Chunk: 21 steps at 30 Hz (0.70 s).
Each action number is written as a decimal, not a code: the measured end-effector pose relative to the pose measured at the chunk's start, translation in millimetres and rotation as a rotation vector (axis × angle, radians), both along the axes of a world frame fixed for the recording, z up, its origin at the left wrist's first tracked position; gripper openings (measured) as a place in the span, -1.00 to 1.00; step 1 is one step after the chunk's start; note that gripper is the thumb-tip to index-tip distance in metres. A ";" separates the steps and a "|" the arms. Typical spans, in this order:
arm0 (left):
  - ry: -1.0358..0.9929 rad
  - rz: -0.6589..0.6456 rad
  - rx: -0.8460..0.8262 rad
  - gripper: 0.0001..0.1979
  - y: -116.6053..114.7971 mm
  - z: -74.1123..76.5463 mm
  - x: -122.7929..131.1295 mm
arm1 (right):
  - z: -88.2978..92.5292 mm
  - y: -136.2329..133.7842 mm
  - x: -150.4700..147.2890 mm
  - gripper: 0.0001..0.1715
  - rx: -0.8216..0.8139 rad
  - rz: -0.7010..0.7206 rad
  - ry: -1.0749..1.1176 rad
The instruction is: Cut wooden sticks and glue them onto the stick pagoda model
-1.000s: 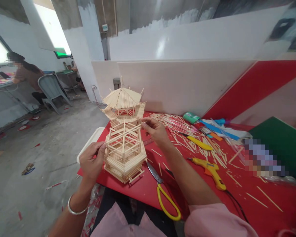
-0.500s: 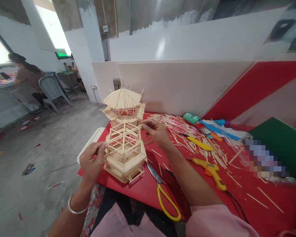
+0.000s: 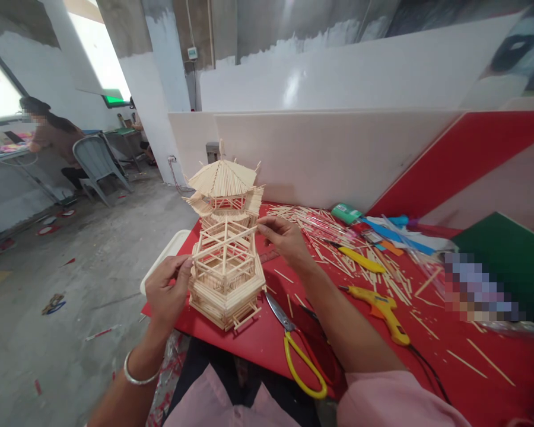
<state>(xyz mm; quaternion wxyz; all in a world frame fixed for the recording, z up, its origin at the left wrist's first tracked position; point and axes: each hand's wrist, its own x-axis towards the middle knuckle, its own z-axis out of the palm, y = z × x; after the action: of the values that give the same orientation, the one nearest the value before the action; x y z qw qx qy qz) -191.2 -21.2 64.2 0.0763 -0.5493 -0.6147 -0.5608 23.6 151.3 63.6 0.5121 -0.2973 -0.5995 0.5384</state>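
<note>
A hexagonal frame of thin wooden sticks point(image 3: 226, 279) stands on the red table point(image 3: 267, 338) in front of me. Across its top lies a long stick point(image 3: 225, 243); my left hand point(image 3: 167, 290) pinches its left end and my right hand point(image 3: 285, 237) pinches its right end. Just behind the frame stands a stick-built pavilion roof point(image 3: 225, 184) with upturned eaves.
Yellow-handled scissors point(image 3: 296, 350) lie right of the frame, then a yellow glue gun point(image 3: 382, 311) with its cord, a yellow cutter point(image 3: 358, 258) and many loose sticks point(image 3: 320, 225). A green board point(image 3: 511, 267) lies far right. White panels back the table. A person sits far left.
The long stick across the frame's top has risen slightly at its right end with my right hand. The view has shifted a little.
</note>
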 end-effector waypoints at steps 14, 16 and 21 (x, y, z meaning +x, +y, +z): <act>0.067 -0.398 -0.156 -0.87 -56.8 30.8 47.7 | 56.6 -55.1 64.4 -0.80 0.185 -0.063 -0.082; 0.082 -0.451 -0.179 -0.86 -57.4 23.7 60.1 | 54.3 -68.4 76.3 -0.84 0.205 -0.073 -0.168; 0.146 -0.452 -0.098 -0.83 -54.4 3.9 91.2 | 37.3 -107.7 87.9 -0.93 0.289 -0.044 -0.281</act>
<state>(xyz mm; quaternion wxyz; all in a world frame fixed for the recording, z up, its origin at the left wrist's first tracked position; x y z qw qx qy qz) -99.9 -75.7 68.0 -0.0337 -0.7152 -0.4953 -0.4919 111.5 43.6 101.0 0.4724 -0.3057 -0.7296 0.3886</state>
